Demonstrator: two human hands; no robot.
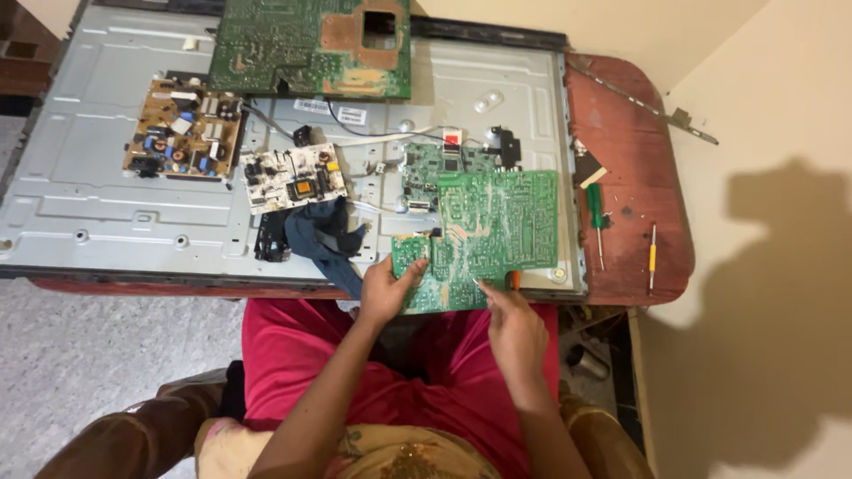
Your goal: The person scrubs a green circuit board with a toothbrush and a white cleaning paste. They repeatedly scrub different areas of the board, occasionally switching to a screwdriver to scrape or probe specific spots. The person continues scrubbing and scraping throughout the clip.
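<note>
On the grey metal panel [106, 204] over a red table [635, 177], the left hand [386, 291] grips the near green circuit board [484, 235], while the right hand [515, 330] pinches an orange-handled tool [513, 280] at its near edge, seemingly probing solder points, needing steady aim.

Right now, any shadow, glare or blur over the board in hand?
Head view: the green board is evenly lit and sharp, with no glare; a big dark shadow falls on the floor at right, clear of both hands; edges bend from the wide lens.
</note>
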